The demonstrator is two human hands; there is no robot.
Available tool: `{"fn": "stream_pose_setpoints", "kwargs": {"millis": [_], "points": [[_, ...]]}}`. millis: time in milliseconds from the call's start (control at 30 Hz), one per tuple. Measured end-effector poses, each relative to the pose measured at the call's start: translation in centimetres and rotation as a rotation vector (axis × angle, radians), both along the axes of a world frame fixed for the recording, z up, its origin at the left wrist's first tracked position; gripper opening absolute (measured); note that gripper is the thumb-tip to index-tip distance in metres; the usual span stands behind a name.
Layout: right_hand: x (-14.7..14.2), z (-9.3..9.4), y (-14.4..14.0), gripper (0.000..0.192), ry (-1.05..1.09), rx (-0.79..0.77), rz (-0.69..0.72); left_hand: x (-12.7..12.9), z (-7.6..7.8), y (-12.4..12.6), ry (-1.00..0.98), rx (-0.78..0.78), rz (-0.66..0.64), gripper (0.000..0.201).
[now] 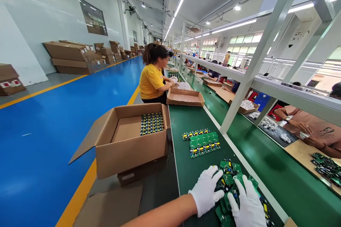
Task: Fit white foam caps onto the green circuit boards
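Open corrugated cardboard box [125, 138], flaps splayed, holds a neat block of small circuit boards in one corner. On the smooth green belt [191, 173], flat rows of green boards [203, 143]. Near edge: loose heap of circuit boards [231, 179]. White-gloved left hand [206, 190], fingers spread, presses the heap's left side; gloved right hand [249, 205] lies open on top, gripping nothing.
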State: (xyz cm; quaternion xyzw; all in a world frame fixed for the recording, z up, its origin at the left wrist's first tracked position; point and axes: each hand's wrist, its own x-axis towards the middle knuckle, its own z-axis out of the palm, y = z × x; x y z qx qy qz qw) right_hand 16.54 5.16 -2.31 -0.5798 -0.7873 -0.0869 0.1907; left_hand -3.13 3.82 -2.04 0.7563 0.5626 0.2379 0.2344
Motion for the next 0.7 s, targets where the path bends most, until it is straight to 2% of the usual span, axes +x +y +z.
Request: {"fn": "stream_pose_setpoints", "kwargs": {"millis": [100,200,333,433,533,600,700], "points": [[-0.5,0.1,0.0,0.052,-0.031,0.037,0.020,0.9,-0.3,1.4,-0.012,0.021,0.028,0.063],[0.7,0.9,-0.1,0.050,0.056,-0.024,0.050,0.0,-0.3,2.2,-0.008,0.047,-0.016,0.057],[2.9,1.8,-0.9,0.048,0.250,-0.049,0.021,-3.4,0.6,2.6,-0.044,0.244,0.047,0.037],[3.2,2.5,-1.6,0.047,0.353,-0.058,0.021,-6.7,1.7,3.7,0.094,0.372,0.147,0.035],[2.4,3.1,-2.2,0.046,0.407,-0.059,0.046,-9.5,2.0,5.5,0.333,0.236,0.333,0.052],[1.7,3.5,-2.6,0.044,0.447,-0.053,0.055,-10.7,1.4,6.4,0.386,0.152,0.350,0.053],[0.9,3.9,-3.3,0.043,0.506,-0.044,0.062,-11.3,0.2,6.8,0.386,0.132,0.326,0.042]]}}
